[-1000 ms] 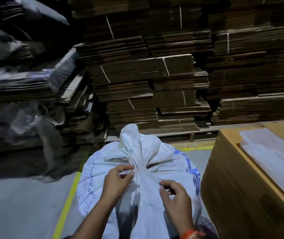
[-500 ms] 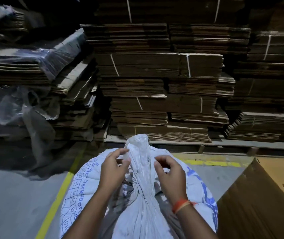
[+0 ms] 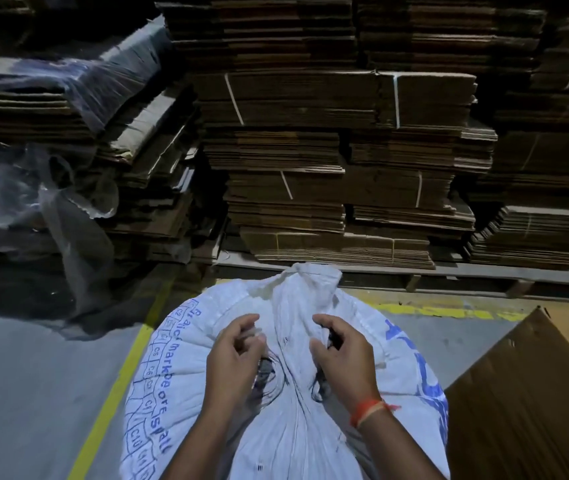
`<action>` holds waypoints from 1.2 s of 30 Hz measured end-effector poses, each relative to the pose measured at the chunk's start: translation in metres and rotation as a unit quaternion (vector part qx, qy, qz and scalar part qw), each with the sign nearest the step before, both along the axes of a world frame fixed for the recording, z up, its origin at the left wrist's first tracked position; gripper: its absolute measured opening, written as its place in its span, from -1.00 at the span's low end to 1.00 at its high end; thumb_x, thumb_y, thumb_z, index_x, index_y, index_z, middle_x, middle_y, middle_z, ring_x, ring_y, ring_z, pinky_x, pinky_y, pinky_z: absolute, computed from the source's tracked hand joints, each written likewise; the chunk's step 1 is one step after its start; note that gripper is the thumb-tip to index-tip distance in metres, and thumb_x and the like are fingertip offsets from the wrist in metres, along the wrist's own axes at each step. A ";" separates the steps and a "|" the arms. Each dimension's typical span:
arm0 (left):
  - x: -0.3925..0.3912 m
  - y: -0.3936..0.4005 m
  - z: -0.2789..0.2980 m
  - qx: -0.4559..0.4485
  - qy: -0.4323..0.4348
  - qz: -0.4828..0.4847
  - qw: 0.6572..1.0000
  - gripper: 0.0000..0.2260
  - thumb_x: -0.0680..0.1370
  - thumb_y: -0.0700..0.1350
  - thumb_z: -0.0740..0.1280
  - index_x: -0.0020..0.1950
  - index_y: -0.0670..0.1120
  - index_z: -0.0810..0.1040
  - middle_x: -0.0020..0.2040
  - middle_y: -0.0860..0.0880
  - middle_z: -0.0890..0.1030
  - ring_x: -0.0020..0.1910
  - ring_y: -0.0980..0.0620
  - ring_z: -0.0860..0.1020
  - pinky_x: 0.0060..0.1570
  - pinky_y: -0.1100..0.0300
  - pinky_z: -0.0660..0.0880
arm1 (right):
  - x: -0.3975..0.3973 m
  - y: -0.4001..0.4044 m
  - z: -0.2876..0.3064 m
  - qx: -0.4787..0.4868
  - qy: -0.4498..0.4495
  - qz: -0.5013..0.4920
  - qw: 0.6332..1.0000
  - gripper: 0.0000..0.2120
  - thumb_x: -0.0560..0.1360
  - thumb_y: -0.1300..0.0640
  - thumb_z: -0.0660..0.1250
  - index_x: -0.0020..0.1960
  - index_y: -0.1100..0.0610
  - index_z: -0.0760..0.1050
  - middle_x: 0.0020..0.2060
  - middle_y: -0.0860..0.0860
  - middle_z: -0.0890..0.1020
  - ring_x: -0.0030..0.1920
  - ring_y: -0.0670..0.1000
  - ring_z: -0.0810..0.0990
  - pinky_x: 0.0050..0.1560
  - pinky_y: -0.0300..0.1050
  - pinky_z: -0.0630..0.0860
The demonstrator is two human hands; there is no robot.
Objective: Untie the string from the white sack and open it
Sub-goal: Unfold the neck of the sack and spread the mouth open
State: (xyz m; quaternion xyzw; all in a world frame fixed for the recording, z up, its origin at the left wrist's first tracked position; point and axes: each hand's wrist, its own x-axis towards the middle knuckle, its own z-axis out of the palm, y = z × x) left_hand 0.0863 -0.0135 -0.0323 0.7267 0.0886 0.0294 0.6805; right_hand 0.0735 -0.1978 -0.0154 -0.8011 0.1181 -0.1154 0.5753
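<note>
A white woven sack (image 3: 186,382) with blue print stands on the floor right below me, its top gathered into a bunched neck (image 3: 305,292). My left hand (image 3: 234,358) grips the gathered cloth on the left of the neck, fingers curled in. My right hand (image 3: 342,355), with an orange thread on its wrist, grips the cloth on the right side. The folds between the hands have loosened and spread. A string is not clearly visible; the hands cover the tied spot.
Stacks of flattened cardboard (image 3: 310,150) on a pallet rise just behind the sack. Plastic-wrapped stacks (image 3: 68,81) and loose clear film (image 3: 51,202) lie at left. A brown carton (image 3: 535,393) stands at right. A yellow line (image 3: 117,386) runs along the grey floor.
The view has tilted down and closer. Both hands slid from the upper neck down to its sides, and the gathered top looks looser and wider than before.
</note>
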 end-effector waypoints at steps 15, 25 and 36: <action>0.022 -0.020 0.116 0.152 0.021 -0.161 0.975 -0.70 0.66 0.24 0.22 0.36 0.24 0.53 -0.07 0.19 0.65 -0.20 0.18 0.64 -0.28 0.19 0.54 | -0.076 0.003 0.001 -0.157 -0.088 0.052 0.982 -0.51 0.44 0.42 0.44 -0.02 -0.21 0.63 -0.13 -0.14 0.64 -0.06 -0.21 0.59 -0.18 -0.58 0.43; 0.027 -0.018 0.098 0.195 0.032 -0.212 0.957 -0.71 0.49 -0.26 0.37 0.01 0.14 0.66 -0.20 -0.04 0.63 -0.28 -0.03 0.54 -0.24 0.09 0.48 | -0.089 -0.012 -0.018 -0.204 -0.059 0.049 0.976 -0.61 0.42 0.29 0.46 0.04 -0.20 0.64 -0.15 -0.34 0.57 -0.06 -0.25 0.57 -0.10 -0.41 0.46; -0.036 -0.017 0.060 0.161 0.004 -0.150 0.975 -0.72 0.56 -0.25 0.37 0.14 0.08 0.71 0.06 0.11 0.74 -0.52 0.27 0.45 -0.40 0.42 0.37 | -0.110 -0.027 -0.004 -0.051 -0.008 0.000 0.999 -0.64 0.39 0.45 0.34 -0.37 0.02 0.61 -0.23 -0.08 0.65 -0.23 0.03 0.68 -0.26 0.13 0.67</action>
